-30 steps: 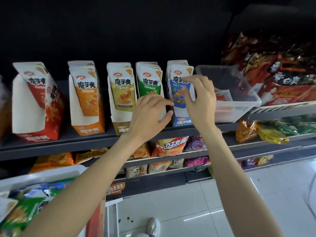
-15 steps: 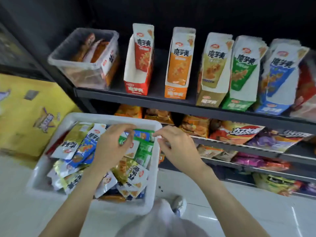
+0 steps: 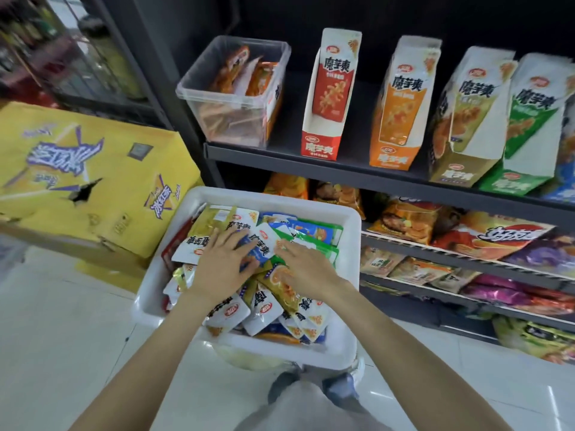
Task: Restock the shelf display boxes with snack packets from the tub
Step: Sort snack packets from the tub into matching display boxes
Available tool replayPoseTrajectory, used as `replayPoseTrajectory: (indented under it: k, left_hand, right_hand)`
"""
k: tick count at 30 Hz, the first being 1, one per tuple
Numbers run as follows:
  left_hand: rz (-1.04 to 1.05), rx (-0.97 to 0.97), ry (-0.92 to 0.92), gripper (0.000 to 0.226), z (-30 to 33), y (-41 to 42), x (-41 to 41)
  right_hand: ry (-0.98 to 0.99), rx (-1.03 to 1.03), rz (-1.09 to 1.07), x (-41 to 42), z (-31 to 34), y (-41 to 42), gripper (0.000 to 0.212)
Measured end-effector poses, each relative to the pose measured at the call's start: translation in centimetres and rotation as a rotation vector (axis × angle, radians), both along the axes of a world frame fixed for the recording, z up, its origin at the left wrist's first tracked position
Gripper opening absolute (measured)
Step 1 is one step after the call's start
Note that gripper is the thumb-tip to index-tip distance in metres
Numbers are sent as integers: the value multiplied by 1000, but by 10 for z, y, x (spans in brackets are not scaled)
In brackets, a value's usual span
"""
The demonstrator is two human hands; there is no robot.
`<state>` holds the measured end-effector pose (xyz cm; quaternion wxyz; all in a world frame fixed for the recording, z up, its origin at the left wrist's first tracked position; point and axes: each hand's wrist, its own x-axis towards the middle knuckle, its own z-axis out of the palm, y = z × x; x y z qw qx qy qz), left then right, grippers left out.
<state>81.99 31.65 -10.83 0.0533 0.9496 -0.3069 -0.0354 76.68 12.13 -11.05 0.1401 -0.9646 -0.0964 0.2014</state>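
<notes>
Overhead light is bright on my forearms and the white tub (image 3: pixel 353 293); glare streaks the floor tiles (image 3: pixel 62 337). Shelf back (image 3: pixel 357 14) is dark. Motion blur smears right-edge display boxes (image 3: pixel 529 126); wide-angle bending shows at frame edges.

Under the left hand (image 3: pixel 221 269) lies a white tub (image 3: pixel 351 262) of white, blue, green and gold packets (image 3: pixel 267 309). Above the hand stand red (image 3: pixel 329 98), orange (image 3: pixel 399 104), tan (image 3: pixel 466 119) and green boxes (image 3: pixel 525 129); left of it, a yellow carton with purple print (image 3: pixel 81 169).
</notes>
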Motion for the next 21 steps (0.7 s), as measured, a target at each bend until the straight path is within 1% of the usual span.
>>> replayPoseTrajectory:
  k: [3,6,8,9,10,12,14,15,16,17,19,21]
  left_hand:
    - [5,-20,-8,47,2,-2,2]
    - [45,21,63,67,13,-10,5]
    - [79,52,86,70,24,-18,6]
    - [97,14,119,67,29,-21,6]
    - [118,-76,180,61,34,-23,6]
    - [152,-321,347,50,40,-25,6]
    - [143,-501,484,44,49,-28,3]
    - [130,-578,551,41,55,-31,0]
    - [112,-646,610,39,63,-36,-4]
    - [85,-691,646,38,69,-41,-8]
    - [21,-724,660,38,78,-53,-12]
    - [-49,-737,680,39,84,-67,-14]
  right_hand:
    - [-7,-23,-28,-8,-1,-7,55]
    - [-33,68,-115,-11,6,-9,50]
    - [-85,198,-244,-12,10,-9,50]
    - [-118,289,-326,-13,11,-10,50]
    - [-151,388,-412,-14,13,-11,51]
    - [-194,605,-563,-17,22,-15,54]
    - [-181,832,-679,-21,39,-22,57]
    - [-167,900,-716,-23,49,-28,56]
    - [-162,927,-722,-26,59,-34,49]
    - [-163,930,-701,-28,67,-42,37]
    - [-183,927,-653,-35,80,-58,14]
    - [-240,923,-667,-41,88,-73,9]
